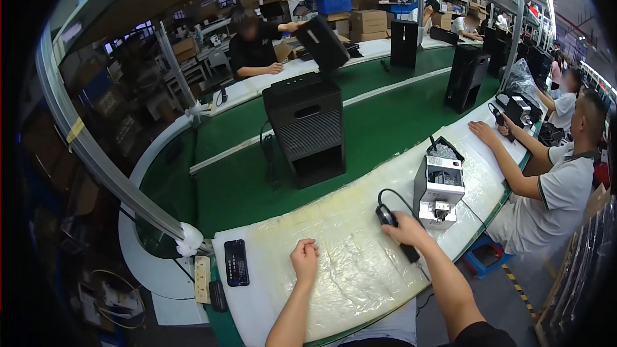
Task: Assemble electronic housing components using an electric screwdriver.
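Note:
My right hand (pixel 406 229) is wrapped around a black electric screwdriver (pixel 409 252) with a cord looping from its upper end. It is held low over the plastic-covered work pad (pixel 350 276), beside a grey-white screw feeder (pixel 445 187). My left hand (pixel 304 260) rests on the pad with its fingers curled closed, and nothing shows in it. Beyond the pad, a black slatted cabinet (pixel 312 135) with a handle slot and an open lower bay stands upright on the green belt (pixel 238 196).
A smartphone (pixel 236 263) lies left of my left hand, near a power strip (pixel 202 279). Behind the feeder sits a black tray (pixel 446 148). Across the belt a person (pixel 254 42) tilts another black cabinet (pixel 322 44). At right a seated co-worker (pixel 549 170) holds a tool.

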A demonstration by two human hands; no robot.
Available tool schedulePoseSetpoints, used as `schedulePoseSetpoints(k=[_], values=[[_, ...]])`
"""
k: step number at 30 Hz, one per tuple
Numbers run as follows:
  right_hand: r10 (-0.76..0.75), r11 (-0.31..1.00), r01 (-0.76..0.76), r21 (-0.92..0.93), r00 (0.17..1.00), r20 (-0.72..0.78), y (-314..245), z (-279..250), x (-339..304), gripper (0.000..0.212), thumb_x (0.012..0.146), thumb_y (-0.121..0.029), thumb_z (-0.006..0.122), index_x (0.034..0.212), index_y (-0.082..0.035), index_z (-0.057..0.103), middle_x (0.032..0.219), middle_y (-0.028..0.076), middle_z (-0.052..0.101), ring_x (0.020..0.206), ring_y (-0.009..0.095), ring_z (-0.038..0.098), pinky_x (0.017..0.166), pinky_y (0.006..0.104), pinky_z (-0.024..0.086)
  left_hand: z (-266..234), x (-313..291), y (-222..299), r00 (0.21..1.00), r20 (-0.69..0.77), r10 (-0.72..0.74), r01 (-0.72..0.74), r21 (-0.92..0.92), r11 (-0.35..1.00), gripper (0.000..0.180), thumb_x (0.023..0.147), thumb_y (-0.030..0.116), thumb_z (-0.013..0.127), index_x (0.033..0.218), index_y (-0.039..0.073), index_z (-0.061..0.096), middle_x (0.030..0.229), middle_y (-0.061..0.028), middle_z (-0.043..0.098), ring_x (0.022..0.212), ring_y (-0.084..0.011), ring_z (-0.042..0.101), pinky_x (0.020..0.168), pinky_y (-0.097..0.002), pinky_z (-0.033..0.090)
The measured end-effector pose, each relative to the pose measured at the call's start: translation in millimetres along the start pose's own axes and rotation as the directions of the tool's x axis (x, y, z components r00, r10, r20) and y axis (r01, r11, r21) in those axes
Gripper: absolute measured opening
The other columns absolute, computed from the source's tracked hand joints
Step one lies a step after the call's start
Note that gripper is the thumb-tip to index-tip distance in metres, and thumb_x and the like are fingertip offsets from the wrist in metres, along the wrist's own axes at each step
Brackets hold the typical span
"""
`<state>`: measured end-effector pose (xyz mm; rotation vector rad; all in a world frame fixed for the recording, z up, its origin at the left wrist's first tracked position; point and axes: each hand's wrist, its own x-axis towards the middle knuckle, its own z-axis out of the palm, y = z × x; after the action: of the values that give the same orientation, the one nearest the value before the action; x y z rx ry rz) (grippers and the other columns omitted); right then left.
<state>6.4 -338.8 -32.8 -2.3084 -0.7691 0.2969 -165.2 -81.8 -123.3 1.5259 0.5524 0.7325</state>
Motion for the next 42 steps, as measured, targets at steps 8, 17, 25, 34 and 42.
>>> schedulePoseSetpoints(k=[8,17,25,34,42], values=[[-0.304,0.946,0.323,0.006,0.896,-0.324,-98,96,46,0.038,0.088,-0.017,0.062,0.118,0.005,0.055,0.118,0.026,0.057,0.11,0.036,0.056,0.095,0.0427,0.044,1,4,4,0.998,-0.037,-0.054,0.052,-0.055,0.997,0.019,0.091,0.001,0.044,0.091,-0.003,0.062,0.073,-0.0068,0.062,0.059,-0.0112,0.057,0.055,-0.0252,0.047],[-0.004,0.643,0.148,0.752,0.982,-0.19,-142,223,51,0.022,0.095,-0.017,0.055,0.104,0.0,0.065,0.094,0.016,0.07,0.085,0.024,0.068,0.075,0.0319,0.053,-7,14,3,0.953,-0.297,0.055,-0.074,-0.055,0.996,0.016,0.083,-0.007,0.046,0.073,-0.002,0.058,0.077,-0.0068,0.063,0.071,-0.0124,0.054,0.066,-0.0267,0.047],[-0.014,0.465,0.083,0.881,0.996,-0.086,-134,217,62,0.028,0.099,-0.018,0.048,0.105,0.004,0.063,0.098,0.014,0.069,0.091,0.02,0.065,0.083,0.0293,0.051,22,33,12,0.918,-0.397,0.007,-0.035,-0.065,0.997,0.019,0.08,-0.005,0.048,0.064,-0.002,0.058,0.065,-0.005,0.059,0.064,-0.0115,0.052,0.06,-0.0263,0.043],[0.025,0.341,0.028,0.94,0.999,-0.038,-135,211,68,0.033,0.101,-0.021,0.045,0.105,0.005,0.064,0.101,0.015,0.069,0.096,0.02,0.064,0.086,0.0301,0.049,21,46,-1,0.96,-0.263,0.092,-0.102,-0.024,0.994,0.018,0.081,-0.005,0.051,0.065,-0.003,0.057,0.064,-0.0025,0.058,0.064,-0.01,0.05,0.058,-0.026,0.041],[0.097,0.445,-0.012,0.896,0.995,-0.034,-137,215,69,0.03,0.099,-0.015,0.042,0.099,0.005,0.064,0.095,0.014,0.069,0.09,0.02,0.064,0.085,0.0302,0.05,17,48,17,0.98,-0.187,-0.064,0.051,-0.072,0.996,0.017,0.081,-0.006,0.05,0.067,-0.003,0.059,0.065,0.0003,0.056,0.065,-0.0072,0.047,0.058,-0.024,0.04]])
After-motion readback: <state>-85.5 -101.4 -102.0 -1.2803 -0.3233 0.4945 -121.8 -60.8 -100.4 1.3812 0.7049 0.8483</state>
